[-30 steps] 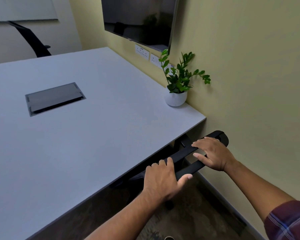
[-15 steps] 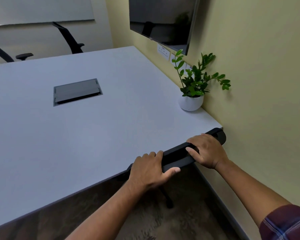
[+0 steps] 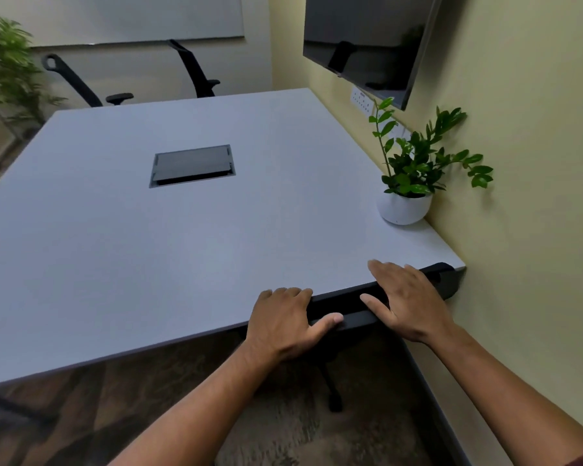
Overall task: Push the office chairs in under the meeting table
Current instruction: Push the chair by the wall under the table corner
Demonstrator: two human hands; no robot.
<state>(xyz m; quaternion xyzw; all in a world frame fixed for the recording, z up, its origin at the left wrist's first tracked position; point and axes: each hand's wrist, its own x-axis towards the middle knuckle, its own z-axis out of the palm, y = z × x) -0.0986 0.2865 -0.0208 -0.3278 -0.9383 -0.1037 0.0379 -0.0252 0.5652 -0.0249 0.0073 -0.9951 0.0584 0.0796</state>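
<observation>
The grey meeting table fills the middle of the view. A black office chair's top rail lies right against the table's near edge at its right corner, beside the wall. My left hand is wrapped over the rail, thumb along its front. My right hand lies flat on the rail further right, fingers stretched out and reaching over the table edge. The seat is hidden under the table; one leg of the chair's base shows on the floor. Two more black chairs stand at the far side.
A small plant in a white pot sits on the table's right corner by the yellow wall. A dark screen hangs above it. A cable box is set into the tabletop. A large plant stands far left.
The chair has gone forward until its top rail meets the table edge. My right hand's fingers have uncurled from the rail and spread flat. The view has risen.
</observation>
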